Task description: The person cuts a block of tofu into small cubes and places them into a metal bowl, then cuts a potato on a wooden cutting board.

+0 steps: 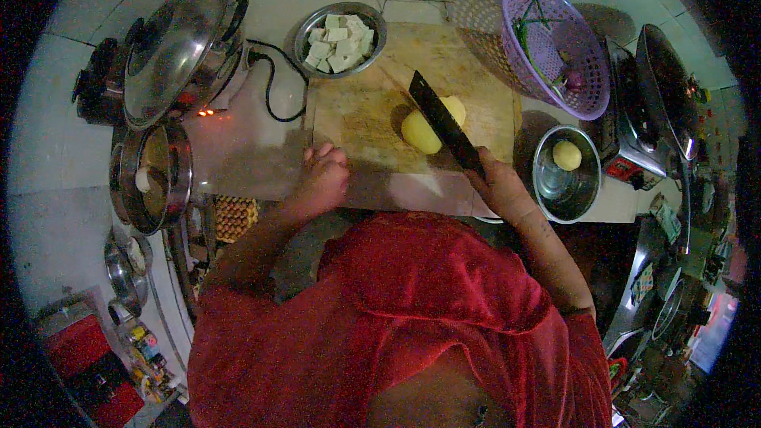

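Note:
My right hand (502, 184) grips the handle of a dark, broad-bladed kitchen knife (440, 116). The blade slants across a peeled yellow potato (421, 134) on a wooden cutting board (362, 125); more yellow flesh (455, 109) shows on the blade's far side. Because the blade covers the middle, I cannot tell whether this is one piece or two. By the board's front left corner is my left hand (326, 181), fingers curled in and nothing visible in them. Right of the board, a steel bowl (565, 196) holds another peeled potato (567, 156).
A metal bowl (300, 50) of white tofu cubes (339, 41) stands at the board's back left corner. At the back right is a purple plastic colander (556, 35) with green stalks and a red onion (574, 79). A lidded pot (178, 53), power cord (270, 95) and gas stove (633, 148) flank the board.

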Tool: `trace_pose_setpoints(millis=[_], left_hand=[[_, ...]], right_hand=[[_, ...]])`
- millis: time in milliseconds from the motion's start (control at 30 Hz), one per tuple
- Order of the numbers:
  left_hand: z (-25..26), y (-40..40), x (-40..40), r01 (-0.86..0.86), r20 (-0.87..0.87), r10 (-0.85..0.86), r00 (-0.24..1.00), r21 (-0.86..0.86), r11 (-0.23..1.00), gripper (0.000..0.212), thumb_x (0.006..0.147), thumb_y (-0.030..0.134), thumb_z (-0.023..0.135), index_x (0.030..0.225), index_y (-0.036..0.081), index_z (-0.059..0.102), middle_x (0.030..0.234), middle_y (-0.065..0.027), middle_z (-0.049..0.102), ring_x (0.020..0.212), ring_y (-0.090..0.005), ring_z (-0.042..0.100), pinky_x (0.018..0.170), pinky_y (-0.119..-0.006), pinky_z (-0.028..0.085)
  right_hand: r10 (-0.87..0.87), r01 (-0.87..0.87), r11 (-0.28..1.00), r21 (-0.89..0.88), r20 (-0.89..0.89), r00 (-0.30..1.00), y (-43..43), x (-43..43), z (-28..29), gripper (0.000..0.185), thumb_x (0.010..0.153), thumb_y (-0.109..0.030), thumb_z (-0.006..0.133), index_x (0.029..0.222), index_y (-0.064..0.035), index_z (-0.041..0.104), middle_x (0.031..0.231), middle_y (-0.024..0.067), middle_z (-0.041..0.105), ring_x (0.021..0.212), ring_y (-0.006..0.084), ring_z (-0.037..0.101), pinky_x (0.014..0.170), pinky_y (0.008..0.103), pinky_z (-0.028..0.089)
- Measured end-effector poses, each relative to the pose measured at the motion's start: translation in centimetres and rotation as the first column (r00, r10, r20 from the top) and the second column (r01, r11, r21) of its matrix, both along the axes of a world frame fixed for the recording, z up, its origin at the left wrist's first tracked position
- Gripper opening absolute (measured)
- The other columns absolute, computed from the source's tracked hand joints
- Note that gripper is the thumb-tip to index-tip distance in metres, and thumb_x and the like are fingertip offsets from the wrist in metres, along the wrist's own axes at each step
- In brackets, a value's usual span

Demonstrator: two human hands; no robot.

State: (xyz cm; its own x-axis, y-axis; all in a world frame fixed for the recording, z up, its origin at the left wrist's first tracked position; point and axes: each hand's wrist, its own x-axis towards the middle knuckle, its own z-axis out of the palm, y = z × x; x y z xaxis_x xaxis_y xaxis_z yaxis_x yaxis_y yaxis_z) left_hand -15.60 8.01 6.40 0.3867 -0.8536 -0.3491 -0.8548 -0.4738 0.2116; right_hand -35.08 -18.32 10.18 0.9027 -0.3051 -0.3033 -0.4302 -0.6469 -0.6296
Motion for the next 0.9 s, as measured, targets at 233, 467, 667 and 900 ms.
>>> trace_pose_setpoints(millis=[233,467,667,900], left_hand=[[0.7,-5.4,-1.8,-0.076,-0.006,0.077,0.997,-0.294,0.953,0.068,0.069,0.012,0.064,0.130,0.012,0.034,0.139,-0.0124,0.021,0.125,-0.0339,0.027,0.098,-0.059,0.018],[-3.8,-12.6,-5.2,-0.379,-0.372,0.203,0.906,-0.497,0.781,0.095,0.064,0.024,0.074,0.134,0.004,0.014,0.136,-0.0209,0.019,0.125,-0.0374,0.022,0.103,-0.043,0.023],[-1.3,-13.0,-3.9,-0.195,-0.059,0.195,0.979,-0.544,0.816,0.081,0.061,0.022,0.074,0.127,0.001,0.032,0.129,-0.0182,0.034,0.122,-0.0350,0.027,0.100,-0.047,0.023],[1.3,-13.3,-2.4,-0.080,0.062,0.109,0.992,-0.361,0.929,0.083,0.057,0.030,0.078,0.125,0.005,0.037,0.125,-0.0134,0.039,0.118,-0.0320,0.032,0.095,-0.048,0.028]], right_hand=[[-0.007,0.007,0.999,-0.035,0.005,1.000,0.2,0.1,0.2,0.030,0.083,-0.017,0.054,0.107,-0.0034,0.043,0.082,0.0235,0.058,0.080,0.0402,0.056,0.066,0.0446,0.045],[-0.080,0.086,0.996,-0.020,0.214,0.974,0.6,-1.5,1.3,0.031,0.082,-0.014,0.058,0.108,-0.0017,0.046,0.084,0.0227,0.059,0.076,0.0362,0.059,0.062,0.0380,0.046],[-0.232,0.247,0.969,-0.019,0.279,0.932,0.4,-2.8,2.8,0.034,0.083,-0.013,0.058,0.112,-0.0003,0.044,0.063,0.0093,0.053,0.053,0.0121,0.050,0.048,0.0260,0.040],[-0.224,0.222,0.974,0.043,0.342,0.913,0.8,-3.6,1.6,0.031,0.083,-0.013,0.059,0.109,0.0000,0.047,0.065,0.0113,0.054,0.054,0.0162,0.049,0.050,0.0280,0.040]])
